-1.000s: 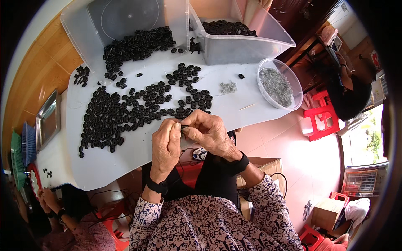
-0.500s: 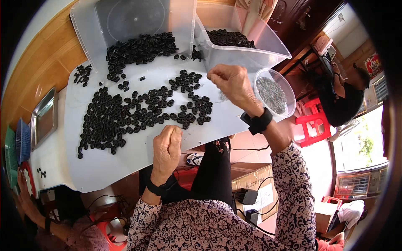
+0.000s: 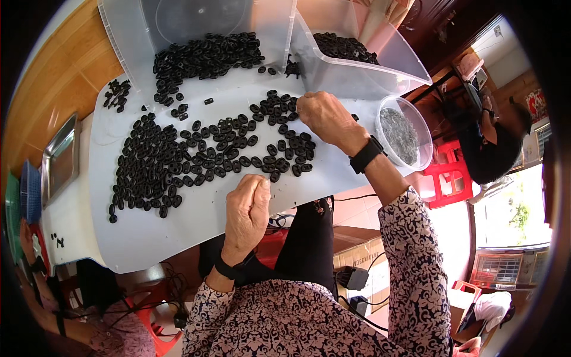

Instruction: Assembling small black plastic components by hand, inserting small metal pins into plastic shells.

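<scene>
Many small black oval pieces with two holes (image 3: 146,163) lie spread in a loose pile over the pale tabletop (image 3: 172,238). My right hand (image 3: 330,119) reaches to the right end of that spread, its fingers pinched together beside the outermost pieces; what they hold, if anything, is hidden. Nearer to me, my left hand (image 3: 247,208) is curled closed just in front of the pieces, thumb pressed against the forefinger. Its contents do not show. Right of my right hand stands a round clear tub (image 3: 431,140) with thin silvery metal bits inside.
A tipped clear bin (image 3: 122,50) spills black pieces at the back, beside another clear bin (image 3: 386,77). A metal tray (image 3: 61,157) and blue basket (image 3: 31,193) lie left. A co-worker's arm (image 3: 44,279) is lower left; another person (image 3: 496,140) sits right.
My right hand has moved left, away from the tub, to the edge of the black pieces. My left hand stays closed in about the same place. The view has shifted slightly.
</scene>
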A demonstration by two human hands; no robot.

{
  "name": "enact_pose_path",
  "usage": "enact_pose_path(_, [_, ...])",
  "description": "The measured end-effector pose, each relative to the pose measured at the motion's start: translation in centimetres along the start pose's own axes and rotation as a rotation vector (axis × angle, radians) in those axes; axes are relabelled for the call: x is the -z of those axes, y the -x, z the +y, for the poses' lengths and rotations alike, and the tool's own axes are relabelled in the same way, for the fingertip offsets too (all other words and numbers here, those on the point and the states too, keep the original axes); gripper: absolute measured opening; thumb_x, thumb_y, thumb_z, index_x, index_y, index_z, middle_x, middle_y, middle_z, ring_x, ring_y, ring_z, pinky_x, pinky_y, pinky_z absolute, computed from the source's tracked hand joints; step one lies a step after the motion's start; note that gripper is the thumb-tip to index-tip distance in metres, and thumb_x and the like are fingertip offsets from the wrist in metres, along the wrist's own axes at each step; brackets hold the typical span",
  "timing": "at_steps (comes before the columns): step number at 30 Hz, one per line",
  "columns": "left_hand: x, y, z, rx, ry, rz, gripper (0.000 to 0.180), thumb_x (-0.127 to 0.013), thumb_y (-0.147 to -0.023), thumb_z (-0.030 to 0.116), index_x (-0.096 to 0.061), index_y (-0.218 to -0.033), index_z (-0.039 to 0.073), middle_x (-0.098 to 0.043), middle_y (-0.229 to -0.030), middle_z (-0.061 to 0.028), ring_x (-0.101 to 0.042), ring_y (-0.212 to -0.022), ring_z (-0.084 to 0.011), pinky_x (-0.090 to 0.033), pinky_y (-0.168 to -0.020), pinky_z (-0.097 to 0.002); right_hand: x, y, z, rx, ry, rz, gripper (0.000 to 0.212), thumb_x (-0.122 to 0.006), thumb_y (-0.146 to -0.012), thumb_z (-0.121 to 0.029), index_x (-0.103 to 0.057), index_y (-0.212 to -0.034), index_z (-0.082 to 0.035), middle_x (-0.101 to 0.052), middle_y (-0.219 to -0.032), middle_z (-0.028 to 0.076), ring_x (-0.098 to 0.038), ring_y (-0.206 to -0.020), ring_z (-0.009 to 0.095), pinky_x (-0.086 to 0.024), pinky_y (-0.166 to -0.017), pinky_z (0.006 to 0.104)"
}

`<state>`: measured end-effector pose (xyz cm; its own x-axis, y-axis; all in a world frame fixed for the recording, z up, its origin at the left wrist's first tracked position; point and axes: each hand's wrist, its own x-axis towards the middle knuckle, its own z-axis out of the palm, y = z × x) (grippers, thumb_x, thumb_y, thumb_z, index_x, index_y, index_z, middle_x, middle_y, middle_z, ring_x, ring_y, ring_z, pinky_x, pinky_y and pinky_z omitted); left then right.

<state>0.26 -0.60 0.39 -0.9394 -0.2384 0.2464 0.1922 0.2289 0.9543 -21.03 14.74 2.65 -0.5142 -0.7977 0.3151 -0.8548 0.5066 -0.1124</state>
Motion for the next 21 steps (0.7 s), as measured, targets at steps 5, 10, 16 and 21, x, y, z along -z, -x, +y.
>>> enact_pose_path(5, [-0.1, 0.1, 0.1, 0.041, 0.017, 0.019, 0.029, -0.049, -0.098, 0.013, -0.047, -0.077, -0.006, -0.05, -0.068, -0.0125, -0.045, -0.06, -0.0237, -0.039, -0.054, -0.0338, 0.7, -0.2, -0.8, -0.158, -0.114, 0.09, 0.009, -0.061, -0.071, -0.002, -0.057, -0.076, 0.004, -0.061, -0.071, 0.02, -0.06, -0.064, 0.038, -0.051, -0.061, 0.0386])
enact_pose_path(10, [-0.3, 0.1, -0.1, -0.076, -0.041, 0.034, 0.028, -0.049, -0.096, 0.012, -0.045, -0.074, -0.006, -0.048, -0.066, -0.0145, -0.047, -0.06, -0.0277, -0.039, -0.055, -0.0374, 3.1, 0.7, -5.6, -0.306, -0.525, 0.097, 0.019, -0.062, -0.073, 0.0, -0.068, -0.091, 0.002, -0.06, -0.062, 0.004, -0.055, -0.058, 0.007, -0.048, -0.057, 0.0256])
enact_pose_path(16, [0.3, 0.3, 0.5, -0.055, -0.023, 0.036, 0.028, -0.049, -0.095, 0.01, -0.045, -0.073, -0.005, -0.047, -0.065, -0.0152, -0.047, -0.062, -0.0294, -0.038, -0.056, -0.0398, 1.9, -1.2, -8.2, -0.257, -0.578, -0.019, 0.011, -0.065, -0.075, -0.003, -0.068, -0.084, 0.001, -0.064, -0.066, 0.006, -0.057, -0.058, 0.01, -0.05, -0.059, 0.0258])
enact_pose_path(21, [1.2, 0.2, 0.1, -0.072, -0.012, 0.067, 0.025, -0.051, -0.094, 0.008, -0.045, -0.073, -0.005, -0.047, -0.065, -0.0151, -0.047, -0.063, -0.03, -0.039, -0.057, -0.0389, 0.3, -5.1, -8.8, -0.077, -0.517, -0.002, 0.006, -0.063, -0.075, -0.001, -0.063, -0.079, 0.003, -0.063, -0.065, 0.013, -0.061, -0.057, 0.02, -0.049, -0.058, 0.0322])
